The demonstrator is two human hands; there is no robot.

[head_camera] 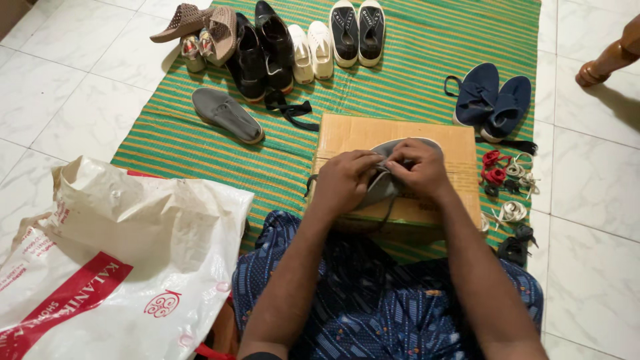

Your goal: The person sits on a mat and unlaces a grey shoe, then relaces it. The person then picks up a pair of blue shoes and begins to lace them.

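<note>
A grey shoe (383,183) lies on a brown cardboard box (347,133) in front of me. My left hand (343,180) and my right hand (419,168) are both closed on the shoe's upper, fingers pinching at a dark lace (388,212) that hangs down toward my lap. The hands hide most of the shoe. Its grey partner (227,115) lies alone on the green striped mat (187,150) to the left.
Pairs of shoes line the mat's far edge: brown sandals (200,27), black shoes (261,50), white shoes (311,52), black-and-white sneakers (358,30). Blue shoes (493,100) sit right. Bundled laces (507,183) lie beside the box. A large white plastic bag (113,260) is at left.
</note>
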